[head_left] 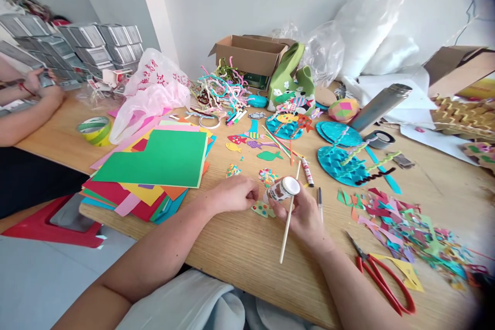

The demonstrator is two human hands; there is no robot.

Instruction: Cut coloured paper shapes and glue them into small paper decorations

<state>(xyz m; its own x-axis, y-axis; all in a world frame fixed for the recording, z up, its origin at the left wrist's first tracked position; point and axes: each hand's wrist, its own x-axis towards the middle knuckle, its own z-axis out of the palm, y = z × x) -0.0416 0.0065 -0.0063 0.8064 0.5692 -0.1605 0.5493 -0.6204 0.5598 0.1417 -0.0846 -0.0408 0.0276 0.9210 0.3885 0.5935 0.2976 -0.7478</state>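
My right hand (pixel 305 216) is closed around a small glue bottle (pixel 283 189) with a white cap, tilted to the left, and also grips a thin wooden stick (pixel 289 216) that runs down toward me. My left hand (pixel 234 193) is curled, its fingertips pinching near the edge of a small dotted paper cut-out (pixel 263 210) lying on the wooden table (pixel 247 252) just under the bottle. Both hands meet over that cut-out.
A stack of coloured paper sheets (pixel 154 170) lies left. Red-handled scissors (pixel 381 276) and paper scraps (pixel 410 229) lie right. Blue paper-plate crafts (pixel 342 165), markers (pixel 307 171), pipe cleaners (pixel 220 87), a cardboard box (pixel 251 54) and a metal flask (pixel 381 105) sit behind. Another person's arms (pixel 27 108) rest far left.
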